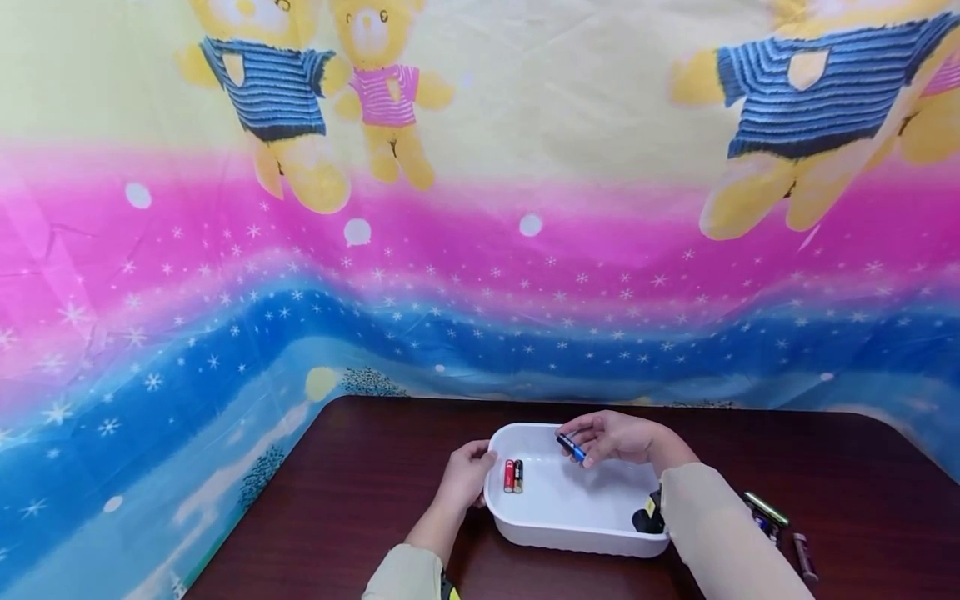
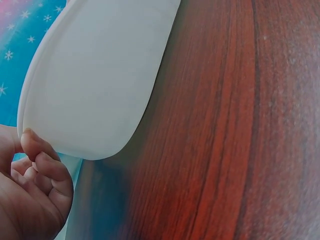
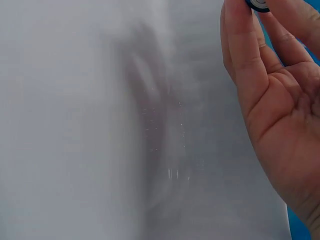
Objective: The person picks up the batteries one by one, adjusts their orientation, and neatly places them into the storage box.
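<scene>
A white plastic tray (image 1: 577,542) stands on the table, and its outer wall (image 2: 105,75) fills much of the left wrist view. My left hand (image 1: 465,477) grips the tray's left rim, thumb at the edge. Over the tray, toward its back, my right hand (image 1: 621,438) pinches a blue and black battery (image 1: 572,448) between thumb and fingers. Only that battery's round end (image 3: 259,4) shows in the right wrist view. Inside the tray at the left, a red battery (image 1: 509,476) and a black and gold battery (image 1: 518,477) lie side by side.
On the dark wooden table (image 1: 360,500), right of the tray and partly behind my right sleeve (image 1: 731,521), lie several more batteries, among them a green one (image 1: 767,508) and a dull purple one (image 1: 806,557). A printed cloth (image 1: 480,275) hangs behind the table.
</scene>
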`<action>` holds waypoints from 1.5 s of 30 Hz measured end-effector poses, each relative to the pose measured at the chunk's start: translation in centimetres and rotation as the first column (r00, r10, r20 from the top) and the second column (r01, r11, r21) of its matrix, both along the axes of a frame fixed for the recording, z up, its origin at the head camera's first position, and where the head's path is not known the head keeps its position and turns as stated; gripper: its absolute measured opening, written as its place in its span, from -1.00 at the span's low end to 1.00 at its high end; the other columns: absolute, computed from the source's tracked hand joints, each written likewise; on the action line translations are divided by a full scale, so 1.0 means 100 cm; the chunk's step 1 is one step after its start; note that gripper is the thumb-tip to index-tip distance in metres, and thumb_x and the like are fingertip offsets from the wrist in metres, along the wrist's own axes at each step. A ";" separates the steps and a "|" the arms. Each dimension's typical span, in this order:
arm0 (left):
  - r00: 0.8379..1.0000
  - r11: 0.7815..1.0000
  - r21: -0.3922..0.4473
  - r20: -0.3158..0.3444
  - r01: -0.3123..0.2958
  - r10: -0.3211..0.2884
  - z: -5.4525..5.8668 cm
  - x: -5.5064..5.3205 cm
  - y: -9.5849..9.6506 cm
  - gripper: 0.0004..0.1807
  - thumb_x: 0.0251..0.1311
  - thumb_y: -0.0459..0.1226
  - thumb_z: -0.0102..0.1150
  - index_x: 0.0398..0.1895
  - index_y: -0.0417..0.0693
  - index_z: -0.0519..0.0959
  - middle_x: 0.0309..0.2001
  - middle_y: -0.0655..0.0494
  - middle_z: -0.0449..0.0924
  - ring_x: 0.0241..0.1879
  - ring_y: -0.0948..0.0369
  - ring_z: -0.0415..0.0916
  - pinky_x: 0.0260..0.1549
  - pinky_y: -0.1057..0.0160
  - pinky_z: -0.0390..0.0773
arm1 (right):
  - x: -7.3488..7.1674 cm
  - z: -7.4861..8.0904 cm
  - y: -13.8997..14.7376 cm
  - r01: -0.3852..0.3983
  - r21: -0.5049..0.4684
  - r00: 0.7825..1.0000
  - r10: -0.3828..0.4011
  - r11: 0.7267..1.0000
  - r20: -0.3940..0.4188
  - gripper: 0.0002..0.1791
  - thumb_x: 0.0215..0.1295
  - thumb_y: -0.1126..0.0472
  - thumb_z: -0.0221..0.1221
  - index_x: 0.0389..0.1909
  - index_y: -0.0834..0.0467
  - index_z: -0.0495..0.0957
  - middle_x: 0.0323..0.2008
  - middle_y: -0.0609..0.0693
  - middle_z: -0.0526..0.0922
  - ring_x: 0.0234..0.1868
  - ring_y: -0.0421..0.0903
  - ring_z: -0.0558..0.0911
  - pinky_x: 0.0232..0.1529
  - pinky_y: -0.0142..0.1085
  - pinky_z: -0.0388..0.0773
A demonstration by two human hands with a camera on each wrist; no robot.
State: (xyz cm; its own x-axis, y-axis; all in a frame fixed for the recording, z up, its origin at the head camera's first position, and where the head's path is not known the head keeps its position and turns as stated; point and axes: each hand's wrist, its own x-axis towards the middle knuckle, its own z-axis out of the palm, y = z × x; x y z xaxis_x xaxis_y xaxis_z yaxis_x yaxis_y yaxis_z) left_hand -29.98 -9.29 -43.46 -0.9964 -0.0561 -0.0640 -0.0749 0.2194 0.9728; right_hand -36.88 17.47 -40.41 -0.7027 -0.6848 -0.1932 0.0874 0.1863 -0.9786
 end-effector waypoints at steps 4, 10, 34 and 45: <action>1.000 1.000 0.002 -0.006 -0.001 0.001 0.001 0.001 0.000 -0.65 0.27 -0.28 0.01 0.09 -0.22 0.46 -0.37 -0.13 0.56 -0.82 0.28 0.26 -0.84 0.41 0.32 | 0.000 0.000 -0.004 0.013 -0.011 1.000 -0.013 1.000 -0.005 -0.31 -0.09 0.58 0.27 0.17 0.37 0.32 -0.15 0.16 0.59 -0.12 0.00 0.58 -0.13 -0.16 0.56; 1.000 1.000 0.004 0.008 0.000 0.000 0.002 0.002 0.000 -0.64 0.27 -0.27 0.00 0.10 -0.21 0.45 -0.37 -0.14 0.56 -0.81 0.28 0.26 -0.83 0.40 0.33 | 0.000 0.000 -0.009 0.032 -0.029 0.999 -0.033 0.999 -0.031 -0.34 -0.06 0.52 0.30 0.12 0.34 0.28 -0.18 0.20 0.62 -0.12 0.05 0.60 -0.11 -0.14 0.55; 1.000 1.000 -0.006 0.027 -0.002 0.002 0.002 0.000 0.000 -0.64 0.28 -0.25 0.01 0.11 -0.17 0.45 -0.37 -0.12 0.57 -0.79 0.26 0.29 -0.81 0.39 0.35 | 0.001 -0.003 -0.029 0.044 0.210 0.972 0.007 0.977 -0.237 -0.43 -0.05 0.21 0.40 -0.05 0.29 0.36 -0.47 0.12 0.65 -0.49 -0.05 0.61 -0.42 -0.18 0.58; 0.999 1.000 -0.010 0.035 -0.006 0.006 0.003 0.000 -0.001 -0.64 0.29 -0.24 0.01 0.11 -0.17 0.45 -0.37 -0.11 0.55 -0.81 0.26 0.27 -0.82 0.39 0.34 | 0.001 -0.005 -0.037 0.018 0.258 0.972 0.044 0.966 -0.229 -0.46 -0.03 0.30 0.37 -0.05 0.27 0.33 -0.53 0.09 0.63 -0.54 -0.05 0.61 -0.45 -0.21 0.58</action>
